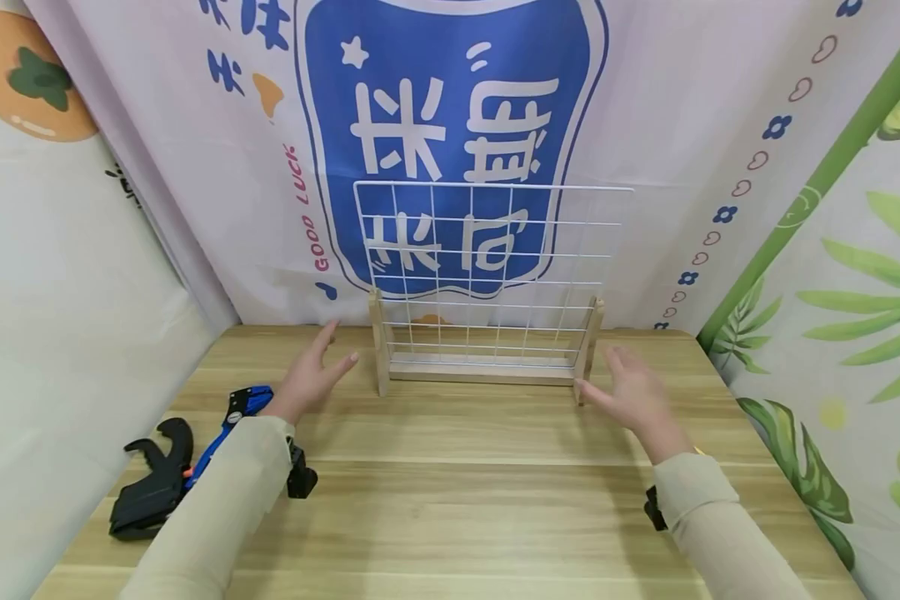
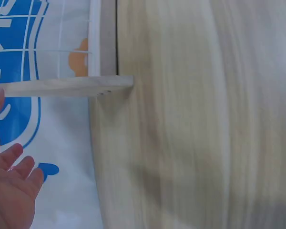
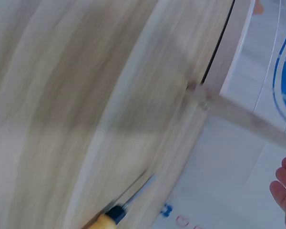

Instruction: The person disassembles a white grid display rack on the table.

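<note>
Wooden stand (image 1: 483, 377) holds wire grid (image 1: 468, 251) between hands (image 1: 309, 377).

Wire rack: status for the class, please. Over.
Left hand empty, beside left post. Right hand empty, at right post, contact unclear. Rack upright on table. Nothing blocking; black tool by left sleeve.

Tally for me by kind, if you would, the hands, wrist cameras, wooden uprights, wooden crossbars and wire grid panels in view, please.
Hands: 2 (left hand, right hand)
Wrist cameras: 2
Wooden uprights: 2
Wooden crossbar: 1
Wire grid panel: 1
Total: 8
</note>
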The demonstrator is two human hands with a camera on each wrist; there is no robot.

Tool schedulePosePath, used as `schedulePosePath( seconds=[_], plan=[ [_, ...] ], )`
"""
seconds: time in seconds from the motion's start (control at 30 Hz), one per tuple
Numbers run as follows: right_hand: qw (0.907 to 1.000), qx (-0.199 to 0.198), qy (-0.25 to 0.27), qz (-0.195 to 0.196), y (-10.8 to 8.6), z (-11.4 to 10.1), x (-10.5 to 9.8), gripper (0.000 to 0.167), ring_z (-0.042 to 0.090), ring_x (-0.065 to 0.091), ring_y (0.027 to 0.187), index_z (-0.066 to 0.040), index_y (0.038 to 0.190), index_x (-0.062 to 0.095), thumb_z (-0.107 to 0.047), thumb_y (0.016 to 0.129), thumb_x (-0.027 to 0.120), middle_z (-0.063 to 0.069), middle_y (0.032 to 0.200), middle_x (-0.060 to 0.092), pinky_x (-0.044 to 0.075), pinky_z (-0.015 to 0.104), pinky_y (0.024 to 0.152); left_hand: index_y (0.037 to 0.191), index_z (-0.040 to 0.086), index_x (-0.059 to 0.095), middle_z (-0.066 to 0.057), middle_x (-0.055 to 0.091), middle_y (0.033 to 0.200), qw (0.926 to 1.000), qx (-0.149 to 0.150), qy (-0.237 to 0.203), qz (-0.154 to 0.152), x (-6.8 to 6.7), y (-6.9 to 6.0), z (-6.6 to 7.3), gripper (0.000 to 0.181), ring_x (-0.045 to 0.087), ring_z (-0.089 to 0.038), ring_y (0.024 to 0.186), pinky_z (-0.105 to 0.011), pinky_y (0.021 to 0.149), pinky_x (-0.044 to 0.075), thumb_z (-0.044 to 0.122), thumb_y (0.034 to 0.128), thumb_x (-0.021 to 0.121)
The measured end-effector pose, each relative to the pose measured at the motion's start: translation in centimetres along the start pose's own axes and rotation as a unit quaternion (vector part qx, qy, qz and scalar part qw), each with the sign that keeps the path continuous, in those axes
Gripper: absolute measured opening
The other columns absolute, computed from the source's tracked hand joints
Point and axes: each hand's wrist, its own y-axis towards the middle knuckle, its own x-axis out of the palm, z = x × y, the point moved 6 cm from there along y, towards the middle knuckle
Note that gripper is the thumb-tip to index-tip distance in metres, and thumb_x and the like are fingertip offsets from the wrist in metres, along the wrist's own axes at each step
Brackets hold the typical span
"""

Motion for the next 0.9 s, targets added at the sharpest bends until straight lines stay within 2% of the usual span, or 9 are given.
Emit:
schedulePosePath(
  seconds=[0.17,0.33,0.5,0.63,0.73,0.9],
  plan=[
    [0.9994,-0.019,0.024,0.016,1.2,-2.1,0.5,0.077,0.046,0.043,0.121,0.001,0.14,0.033,-0.048,0.086,0.058,0.029,0.134,0.044,0.035,0.056,0.102,0.15,0.024,0.007,-0.023,0.025,0.149,0.999,0.021,-0.035,0.019,-0.3,1.4,1.3,0.073,0.029,-0.043,0.132,-0.058,0.105,0.03,0.036,0.0944,0.052],
    [0.9975,-0.041,0.049,0.03,2.5,-4.5,1.2,0.075,0.045,0.049,0.115,0.002,0.138,0.036,-0.042,0.083,0.063,0.028,0.128,0.05,0.04,0.055,0.098,0.15,0.018,0.012,-0.024,0.027,0.147,0.9975,0.034,-0.053,0.032,-0.5,2.8,2.4,0.069,0.033,-0.044,0.13,-0.054,0.106,0.032,0.02,0.0948,0.053],
    [0.9956,-0.037,0.083,0.023,3.5,-6.5,2.0,0.073,0.045,0.048,0.116,-0.002,0.139,0.036,-0.039,0.083,0.063,0.029,0.128,0.05,0.042,0.058,0.095,0.148,0.01,0.019,-0.022,0.027,0.148,0.997,0.049,-0.047,0.036,-0.5,4.1,3.3,0.064,0.035,-0.043,0.129,-0.05,0.105,0.034,0.014,0.0943,0.053],
    [0.9943,-0.031,0.101,0.017,4.2,-7.8,2.8,0.071,0.044,0.046,0.119,-0.002,0.139,0.036,-0.038,0.084,0.063,0.027,0.131,0.048,0.039,0.056,0.099,0.148,0.01,0.019,-0.022,0.026,0.148,0.9963,0.041,-0.067,0.036,-0.5,5.0,3.7,0.064,0.035,-0.042,0.13,-0.049,0.106,0.035,0.014,0.0943,0.053],
    [0.9952,-0.015,0.096,0.012,4.9,-8.3,3.5,0.07,0.044,0.048,0.118,-0.003,0.139,0.037,-0.039,0.084,0.062,0.026,0.13,0.049,0.042,0.056,0.096,0.149,0.013,0.017,-0.023,0.026,0.148,0.995,0.033,-0.087,0.034,-0.4,5.5,3.9,0.066,0.035,-0.041,0.131,-0.048,0.106,0.035,0.015,0.0943,0.053],
    [0.9967,0.004,0.081,-0.009,5.9,-9.0,4.7,0.07,0.042,0.05,0.117,-0.005,0.14,0.036,-0.041,0.085,0.061,0.025,0.13,0.051,0.045,0.054,0.094,0.149,0.01,0.016,-0.025,0.026,0.147,0.993,0.038,-0.108,0.028,-0.2,6.2,4.0,0.066,0.035,-0.042,0.13,-0.047,0.107,0.034,0.013,0.0941,0.053]
  ],
)
